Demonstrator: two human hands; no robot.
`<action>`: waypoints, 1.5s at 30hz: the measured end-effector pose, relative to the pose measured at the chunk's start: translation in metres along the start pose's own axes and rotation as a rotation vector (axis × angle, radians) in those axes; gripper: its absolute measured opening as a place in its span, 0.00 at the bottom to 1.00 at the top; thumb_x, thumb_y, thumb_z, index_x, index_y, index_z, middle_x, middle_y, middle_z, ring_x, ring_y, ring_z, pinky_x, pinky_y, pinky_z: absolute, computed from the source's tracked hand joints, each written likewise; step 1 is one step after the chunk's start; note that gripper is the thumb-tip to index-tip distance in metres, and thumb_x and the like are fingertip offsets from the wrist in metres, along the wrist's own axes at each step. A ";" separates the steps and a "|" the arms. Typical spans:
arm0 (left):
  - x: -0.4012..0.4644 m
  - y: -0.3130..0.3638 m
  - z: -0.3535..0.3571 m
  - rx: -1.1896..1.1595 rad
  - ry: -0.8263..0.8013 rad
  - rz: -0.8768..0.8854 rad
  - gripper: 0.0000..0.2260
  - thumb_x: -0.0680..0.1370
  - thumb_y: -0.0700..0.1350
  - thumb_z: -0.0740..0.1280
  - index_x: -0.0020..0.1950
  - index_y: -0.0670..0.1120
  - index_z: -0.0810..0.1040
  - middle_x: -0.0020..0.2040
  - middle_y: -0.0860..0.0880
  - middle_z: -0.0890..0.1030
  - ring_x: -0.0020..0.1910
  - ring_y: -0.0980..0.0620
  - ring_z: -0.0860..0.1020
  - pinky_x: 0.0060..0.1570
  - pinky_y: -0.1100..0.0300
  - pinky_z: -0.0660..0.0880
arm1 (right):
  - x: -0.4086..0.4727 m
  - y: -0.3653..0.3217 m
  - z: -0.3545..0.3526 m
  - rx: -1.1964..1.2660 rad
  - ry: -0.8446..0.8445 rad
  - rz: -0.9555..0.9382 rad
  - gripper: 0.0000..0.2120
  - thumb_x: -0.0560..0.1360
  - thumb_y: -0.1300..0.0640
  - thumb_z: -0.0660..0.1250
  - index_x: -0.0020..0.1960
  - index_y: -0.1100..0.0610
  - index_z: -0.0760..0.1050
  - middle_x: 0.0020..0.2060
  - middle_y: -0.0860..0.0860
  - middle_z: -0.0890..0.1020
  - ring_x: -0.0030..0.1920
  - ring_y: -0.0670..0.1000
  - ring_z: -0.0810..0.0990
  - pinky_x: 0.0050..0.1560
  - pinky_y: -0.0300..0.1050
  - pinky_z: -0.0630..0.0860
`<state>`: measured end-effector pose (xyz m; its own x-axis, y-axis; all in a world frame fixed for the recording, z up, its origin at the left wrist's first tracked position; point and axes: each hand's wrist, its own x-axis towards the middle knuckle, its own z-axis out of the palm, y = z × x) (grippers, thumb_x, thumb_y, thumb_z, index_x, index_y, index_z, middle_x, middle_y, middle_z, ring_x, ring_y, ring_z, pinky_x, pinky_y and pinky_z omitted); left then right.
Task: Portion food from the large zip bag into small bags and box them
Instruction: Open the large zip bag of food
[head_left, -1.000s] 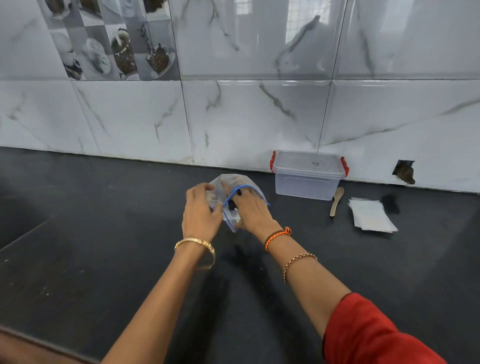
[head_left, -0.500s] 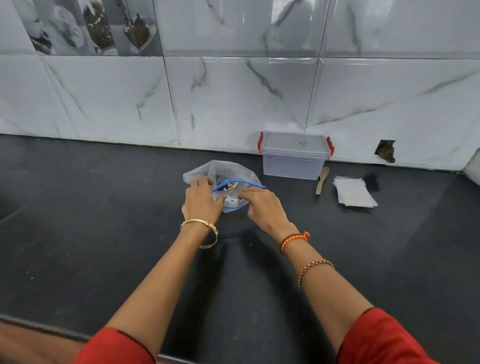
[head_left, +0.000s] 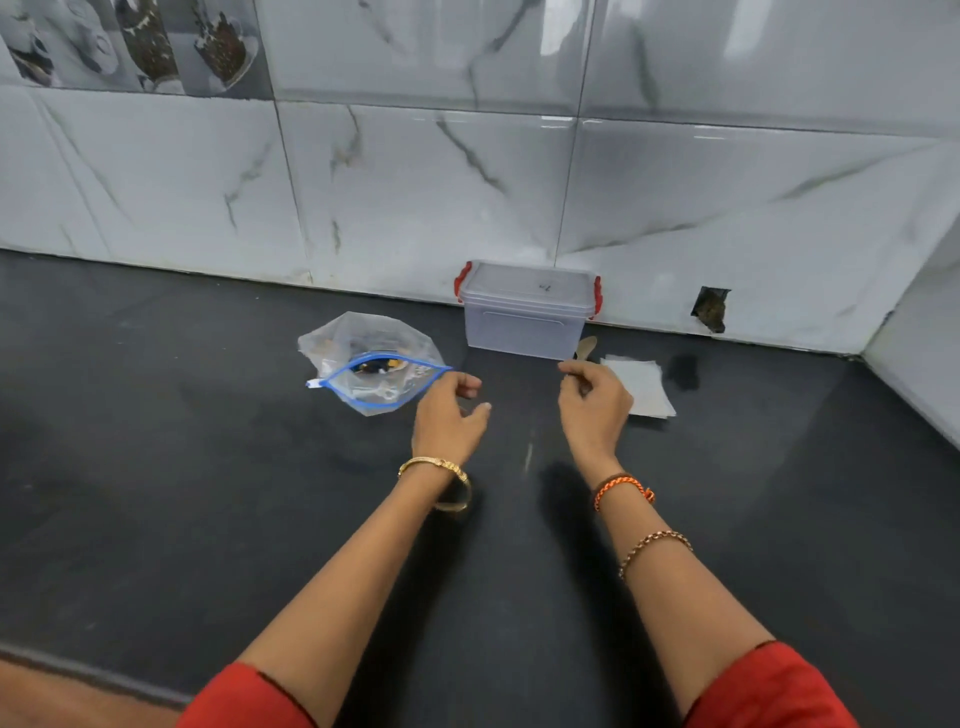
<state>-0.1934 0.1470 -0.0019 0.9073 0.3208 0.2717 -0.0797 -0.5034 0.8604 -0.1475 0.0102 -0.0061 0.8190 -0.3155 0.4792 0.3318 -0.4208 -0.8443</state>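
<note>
Early stage: large zip bag (head_left: 371, 364) lies unzipped on the counter (head_left: 208, 519), left hand (head_left: 449, 415) loose and empty, right hand (head_left: 595, 400) apparently pinching the wooden spoon (head_left: 586, 349); small bags (head_left: 641, 387) unfilled, box (head_left: 527, 312) lidded.

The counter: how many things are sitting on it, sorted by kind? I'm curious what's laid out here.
Large zip bag, mouth open: 1
Clear plastic box with red clips, lid on: 1
Wooden spoon, right hand gripping its handle: 1
Stack of small bags, number of sheets unclear: 1 stack
Total: 4 kinds of thing, one of each. The left hand holds nothing.
</note>
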 end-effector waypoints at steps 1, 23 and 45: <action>-0.001 0.003 0.012 -0.030 -0.024 -0.039 0.10 0.72 0.37 0.68 0.53 0.41 0.76 0.47 0.48 0.77 0.36 0.55 0.72 0.49 0.59 0.72 | 0.006 0.008 -0.010 -0.023 0.024 0.059 0.11 0.72 0.68 0.62 0.48 0.62 0.82 0.46 0.57 0.83 0.47 0.53 0.80 0.48 0.33 0.69; 0.028 0.027 0.180 0.250 -0.222 -0.063 0.16 0.78 0.51 0.61 0.64 0.49 0.73 0.64 0.52 0.74 0.61 0.48 0.70 0.56 0.62 0.62 | 0.086 0.103 -0.075 -0.174 -0.036 0.378 0.07 0.74 0.53 0.67 0.39 0.54 0.77 0.32 0.45 0.76 0.37 0.47 0.74 0.37 0.40 0.66; 0.016 0.020 0.037 -0.030 -0.557 0.068 0.08 0.73 0.39 0.69 0.34 0.47 0.78 0.30 0.53 0.76 0.32 0.57 0.72 0.38 0.63 0.69 | 0.017 0.018 -0.064 0.473 -0.439 0.407 0.07 0.76 0.58 0.64 0.43 0.53 0.80 0.37 0.49 0.81 0.40 0.45 0.79 0.42 0.38 0.74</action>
<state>-0.1648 0.1128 0.0039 0.9799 -0.1884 0.0653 -0.1503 -0.4827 0.8628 -0.1574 -0.0578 0.0023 0.9978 0.0410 0.0519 0.0477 0.0970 -0.9941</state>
